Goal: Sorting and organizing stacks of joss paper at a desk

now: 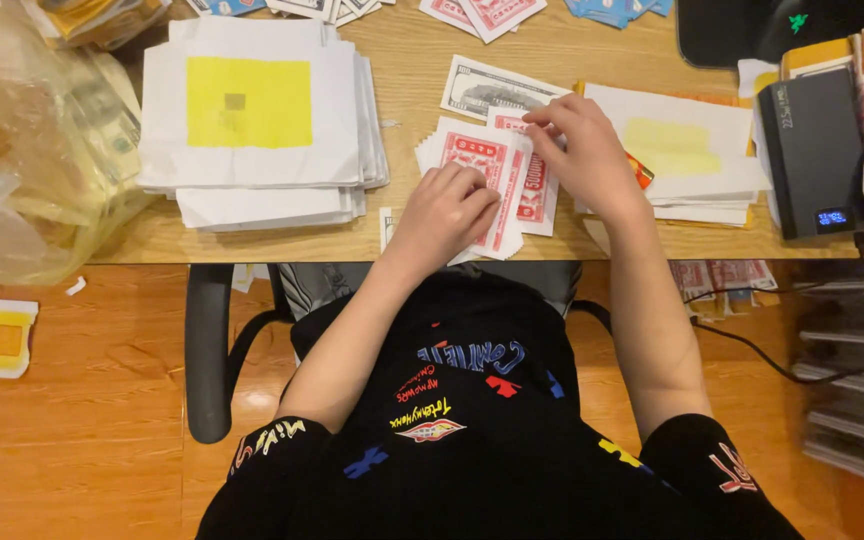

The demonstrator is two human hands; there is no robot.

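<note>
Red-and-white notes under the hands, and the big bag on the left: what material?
Red-and-white notes: looks like thin matte printed paper; flat, fanned, crisp edges under left hand and right hand. Bag: apparently thin clear yellowish plastic film; glossy, wrinkled, contents show through. Desk: wood grain, possibly laminate.

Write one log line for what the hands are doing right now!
left hand: presses on red-and-white paper notes | right hand: fingers on same notes | nearby: grey banknote, white paper stack, wooden desk

Fanned stack of red-and-white printed paper notes (500, 180), flat on the wooden desk's near edge, partly under both hands.
</note>
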